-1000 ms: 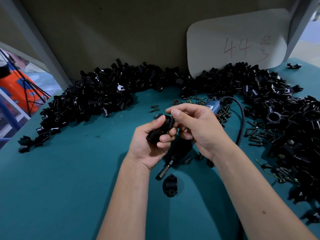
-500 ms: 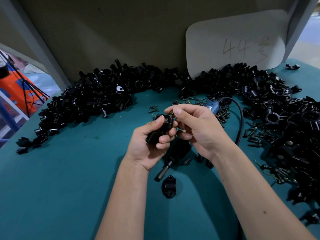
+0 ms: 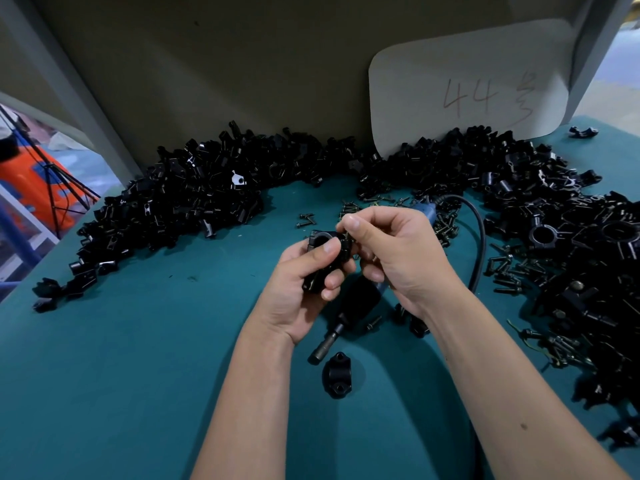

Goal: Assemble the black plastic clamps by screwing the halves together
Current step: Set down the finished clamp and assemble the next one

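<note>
Head view:
Left hand: your left hand (image 3: 300,289) grips a black clamp (image 3: 323,261) above the teal counter (image 3: 138,358), thumb across its top and fingers curled beneath.
Right hand: your right hand (image 3: 391,251) has its fingertips pinched together at the clamp's right edge — what they pinch is too small to tell.
Driver: a black electric screwdriver (image 3: 346,313) lies on the counter under your hands, bit end pointing down-left, its dark cable (image 3: 479,244) looping off to the right.
Loose half: one clamp half (image 3: 337,375) lies just below the driver's tip.
Screws: loose screws (image 3: 505,271) are scattered right of your hands and behind them.
Stock: piles of black clamp parts (image 3: 194,202) curve along the back — from the left edge round to the right.
Card: a white card (image 3: 467,84) marked "44" leans against the back wall.
</note>
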A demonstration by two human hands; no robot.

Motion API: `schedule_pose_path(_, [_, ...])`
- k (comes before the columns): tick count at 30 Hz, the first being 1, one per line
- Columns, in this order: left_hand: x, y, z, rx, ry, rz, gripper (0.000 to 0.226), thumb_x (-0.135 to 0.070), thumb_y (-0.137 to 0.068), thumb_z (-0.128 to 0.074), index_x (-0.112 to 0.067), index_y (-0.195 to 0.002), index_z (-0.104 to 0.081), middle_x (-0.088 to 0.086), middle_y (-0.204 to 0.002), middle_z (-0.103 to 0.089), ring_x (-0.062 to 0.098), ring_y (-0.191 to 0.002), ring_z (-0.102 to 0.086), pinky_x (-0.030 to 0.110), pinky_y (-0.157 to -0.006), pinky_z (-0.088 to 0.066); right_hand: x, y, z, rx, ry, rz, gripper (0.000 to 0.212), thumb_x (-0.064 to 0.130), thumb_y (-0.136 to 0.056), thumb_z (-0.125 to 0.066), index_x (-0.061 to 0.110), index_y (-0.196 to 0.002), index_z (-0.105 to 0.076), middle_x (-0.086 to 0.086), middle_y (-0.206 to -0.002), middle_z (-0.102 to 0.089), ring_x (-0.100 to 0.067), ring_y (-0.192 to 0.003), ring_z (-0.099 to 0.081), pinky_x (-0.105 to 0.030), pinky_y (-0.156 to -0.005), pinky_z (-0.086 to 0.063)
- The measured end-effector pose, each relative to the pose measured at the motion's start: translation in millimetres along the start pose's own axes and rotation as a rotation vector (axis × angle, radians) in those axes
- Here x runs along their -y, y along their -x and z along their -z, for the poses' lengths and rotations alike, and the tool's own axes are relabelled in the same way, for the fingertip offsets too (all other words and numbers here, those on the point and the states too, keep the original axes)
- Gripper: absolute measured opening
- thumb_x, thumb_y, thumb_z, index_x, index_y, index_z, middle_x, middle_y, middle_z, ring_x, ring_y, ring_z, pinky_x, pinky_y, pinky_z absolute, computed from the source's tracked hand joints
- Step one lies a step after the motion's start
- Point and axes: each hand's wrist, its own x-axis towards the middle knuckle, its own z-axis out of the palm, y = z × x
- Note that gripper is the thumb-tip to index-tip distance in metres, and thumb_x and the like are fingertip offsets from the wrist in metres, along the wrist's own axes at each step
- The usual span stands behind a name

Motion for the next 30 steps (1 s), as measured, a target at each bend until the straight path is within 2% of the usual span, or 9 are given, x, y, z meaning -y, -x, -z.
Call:
schedule_pose_path(4, [6,-4,-4,-0.104,-0.195,-0.111,0.010,-0.011,-0.082,-0.076,-0.007,-0.090,-0.072,0.008,-0.076,-0.066,0.008,-0.054,-0.051,0.018,-0.046,-0.043,-3,-1,4,-0.103,0.186,0.040,0.018,0.027,-0.088,-0.083,0.014,-0.080,-0.075,-0.004,-0.064,-0.064,-0.017,-0.049,-0.046,-0.023,-0.039,-0.036])
schedule_pose_path(9, [12,-9,-10,-0.218,-0.350,-0.281,0.010,0.002,-0.083,-0.080,-0.003,-0.088,-0.072,0.004,-0.069,-0.063,0.011,-0.055,-0.054,0.022,-0.049,-0.048,-8,-3,6,-0.190,0.169,0.061,0.020,0.025,-0.088,-0.083,0.014,-0.074,-0.074,0.007,-0.052,-0.054,-0.009,-0.042,-0.036,-0.021,-0.041,-0.030])
schedule_pose_path(11, [11,-7,-11,-0.205,-0.336,-0.258,0.011,-0.001,-0.081,-0.083,-0.005,-0.086,-0.073,0.006,-0.070,-0.063,0.011,-0.054,-0.055,0.022,-0.049,-0.048,-8,-4,7,-0.193,0.195,0.085,0.019,0.021,-0.089,-0.082,0.011,-0.075,-0.074,0.008,-0.057,-0.056,-0.008,-0.044,-0.040,-0.021,-0.040,-0.032])
schedule_pose_path(14, [6,-3,-11,-0.148,-0.224,-0.175,0.011,-0.014,-0.080,-0.080,-0.007,-0.087,-0.074,0.017,-0.082,-0.063,0.011,-0.054,-0.054,0.021,-0.046,-0.046,-3,-3,8,-0.111,0.167,0.109,0.013,0.014,-0.093,-0.077,0.009,-0.081,-0.077,0.000,-0.080,-0.062,-0.011,-0.055,-0.048,-0.022,-0.042,-0.034])
schedule_pose_path(17, [3,-1,-10,-0.099,-0.136,-0.130,0.007,-0.015,-0.082,-0.076,-0.010,-0.087,-0.077,0.014,-0.082,-0.068,0.009,-0.053,-0.053,0.018,-0.044,-0.044,0,-2,11,0.013,0.137,0.105,0.014,0.012,-0.099,-0.068,0.011,-0.093,-0.080,-0.004,-0.089,-0.063,-0.014,-0.059,-0.046,-0.022,-0.044,-0.033])
schedule_pose_path(20, [0,1,-10,-0.070,-0.118,-0.117,0.008,-0.017,-0.084,-0.073,-0.017,-0.081,-0.080,0.009,-0.078,-0.070,0.007,-0.052,-0.053,0.016,-0.044,-0.043,1,-1,11,0.085,0.093,0.045,0.021,0.014,-0.104,-0.060,0.016,-0.102,-0.081,-0.008,-0.084,-0.065,-0.021,-0.064,-0.048,-0.020,-0.046,-0.032])
schedule_pose_path(24, [-1,1,-10,-0.044,-0.094,-0.106,0.012,-0.020,-0.086,-0.070,-0.019,-0.080,-0.080,0.008,-0.078,-0.070,0.005,-0.052,-0.052,0.014,-0.044,-0.042,1,1,6,0.091,0.012,-0.008,0.021,0.015,-0.103,-0.060,0.016,-0.105,-0.081,-0.003,-0.076,-0.067,-0.012,-0.066,-0.056,-0.018,-0.046,-0.032])
schedule_pose_path(28, [-2,1,-11,-0.030,-0.087,-0.103,0.011,-0.019,-0.086,-0.070,-0.019,-0.080,-0.080,0.007,-0.079,-0.071,0.005,-0.052,-0.052,0.014,-0.044,-0.042,0,2,3,0.040,-0.050,-0.044,0.012,0.020,-0.095,-0.070,0.018,-0.095,-0.082,0.005,-0.069,-0.065,-0.009,-0.060,-0.057,-0.017,-0.047,-0.034])
schedule_pose_path(30, [-1,1,-12,-0.021,-0.086,-0.093,0.008,-0.018,-0.085,-0.072,-0.018,-0.081,-0.078,0.007,-0.080,-0.069,0.006,-0.052,-0.052,0.015,-0.044,-0.042,1,2,2,0.010,-0.090,-0.064,0.009,0.027,-0.084,-0.078,0.018,-0.084,-0.078,0.004,-0.068,-0.066,-0.011,-0.059,-0.060,-0.021,-0.053,-0.044])
